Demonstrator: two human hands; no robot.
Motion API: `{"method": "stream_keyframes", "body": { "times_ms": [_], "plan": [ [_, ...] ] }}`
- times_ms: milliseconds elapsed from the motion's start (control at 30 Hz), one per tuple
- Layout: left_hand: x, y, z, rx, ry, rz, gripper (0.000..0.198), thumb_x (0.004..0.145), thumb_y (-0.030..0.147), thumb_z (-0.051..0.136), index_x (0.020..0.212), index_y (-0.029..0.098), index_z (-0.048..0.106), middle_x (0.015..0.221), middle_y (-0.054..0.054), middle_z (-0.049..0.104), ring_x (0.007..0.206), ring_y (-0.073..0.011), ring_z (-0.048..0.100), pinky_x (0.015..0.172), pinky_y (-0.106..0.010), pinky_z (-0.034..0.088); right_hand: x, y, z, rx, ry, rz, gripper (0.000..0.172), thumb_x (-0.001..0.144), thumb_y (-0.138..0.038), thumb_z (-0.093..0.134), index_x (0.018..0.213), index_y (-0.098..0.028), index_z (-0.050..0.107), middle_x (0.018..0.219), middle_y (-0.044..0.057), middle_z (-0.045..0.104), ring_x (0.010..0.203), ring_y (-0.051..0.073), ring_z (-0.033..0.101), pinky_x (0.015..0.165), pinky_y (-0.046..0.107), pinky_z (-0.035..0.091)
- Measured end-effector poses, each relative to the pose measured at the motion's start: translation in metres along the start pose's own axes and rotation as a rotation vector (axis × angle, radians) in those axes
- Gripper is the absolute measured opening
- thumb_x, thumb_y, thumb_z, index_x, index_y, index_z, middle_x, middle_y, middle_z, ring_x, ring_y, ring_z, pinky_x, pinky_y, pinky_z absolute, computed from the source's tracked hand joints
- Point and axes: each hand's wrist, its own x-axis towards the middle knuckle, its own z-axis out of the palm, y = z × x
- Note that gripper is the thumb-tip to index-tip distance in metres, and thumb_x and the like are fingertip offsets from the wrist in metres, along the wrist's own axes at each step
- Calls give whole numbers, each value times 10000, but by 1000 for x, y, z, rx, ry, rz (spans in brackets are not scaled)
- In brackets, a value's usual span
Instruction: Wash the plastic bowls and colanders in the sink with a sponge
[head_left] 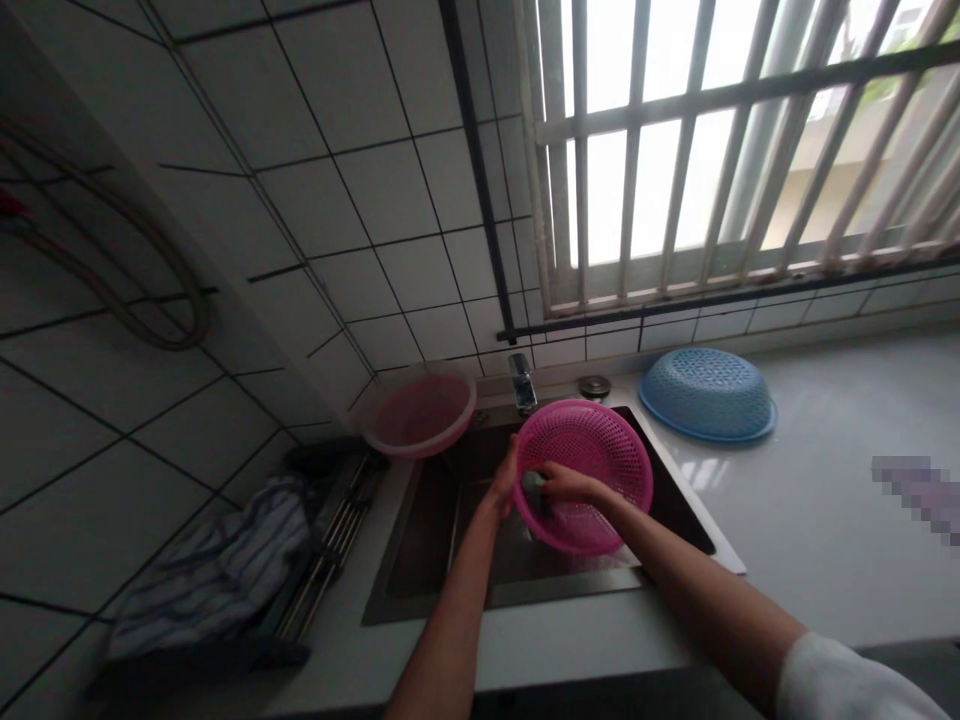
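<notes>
A pink plastic colander (592,440) is held tilted over the metal sink (427,545), its inside turned toward me. My left hand (507,482) grips the colander's left rim. Inside the colander, my right hand (561,484) is closed on a greyish-green scrubbing pad (532,484), pressed near the left inner wall. The pad's exact kind is hard to make out at this size. Just behind the colander stands the chrome faucet (520,380).
A pale pink basin (420,415) stands at the sink's back left corner. Right of the sink, a blue basket (709,395) lies upside down on the white counter (817,520). A striped cloth (225,570) lies beside a metal rack (330,550) at left. A drain strainer (594,386) sits behind the sink.
</notes>
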Motion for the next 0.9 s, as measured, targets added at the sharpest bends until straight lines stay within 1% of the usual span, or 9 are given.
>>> {"method": "stream_keyframes", "body": {
  "times_ms": [100,167,233,333,400,467,700,767,900],
  "plan": [
    [-1,1,4,-34,-64,-29,543,971,613,593,1157,134,768,1088,-134,797,1113,-290,712,1042,-401,513,3,-12,-6,158,346,-107,211,733,-171,568,934,-177,633,867,33,669,703,148,576,631,240,494],
    [-2,4,3,-54,-96,-14,451,977,514,609,1122,119,770,1031,-119,803,1031,-269,727,986,-372,533,4,-17,-9,203,455,-160,233,737,-187,553,954,-180,638,908,49,681,745,165,590,660,257,507],
    [-3,6,0,-65,-79,7,388,977,450,606,1076,114,771,952,-98,801,909,-238,733,903,-337,552,3,-19,-9,185,387,-189,271,704,-170,556,956,-182,655,927,50,691,774,173,602,682,263,512],
    [-4,7,-6,-69,-53,-42,387,988,471,601,1084,134,765,906,-88,793,762,-209,719,792,-319,564,-1,-15,-2,121,127,-159,349,641,-129,571,968,-185,678,920,35,696,749,168,611,652,254,507],
    [-4,6,-8,-45,-68,-103,498,994,573,574,1143,134,755,944,-115,797,746,-224,727,763,-337,574,-2,-11,4,112,-10,-125,356,630,-123,572,964,-182,681,901,32,692,710,163,609,618,251,498],
    [-4,4,-6,-28,-94,-144,653,980,692,515,1207,122,739,998,-152,798,812,-258,752,796,-365,589,-1,-8,7,137,-22,-115,335,639,-132,565,952,-181,675,881,32,688,693,159,604,615,253,499],
    [-7,4,12,-118,-251,-108,647,1024,641,454,1381,147,672,1241,-166,764,1234,-305,687,1135,-437,477,7,-15,-16,260,648,-157,341,746,-228,561,1082,-234,618,1046,75,694,915,232,632,781,326,550],
    [-8,5,11,-92,-239,-112,647,1037,634,422,1372,142,678,1219,-163,771,1223,-302,693,1123,-435,490,4,-17,-15,215,584,-185,324,734,-224,568,1051,-232,634,1037,69,695,927,235,631,792,328,544],
    [-9,5,1,25,-97,-158,810,983,773,356,1282,111,715,1013,-172,801,1001,-317,761,928,-428,594,-1,-15,6,141,125,-148,250,677,-221,583,914,-197,657,856,31,683,739,183,608,662,278,510]
  ]
}}
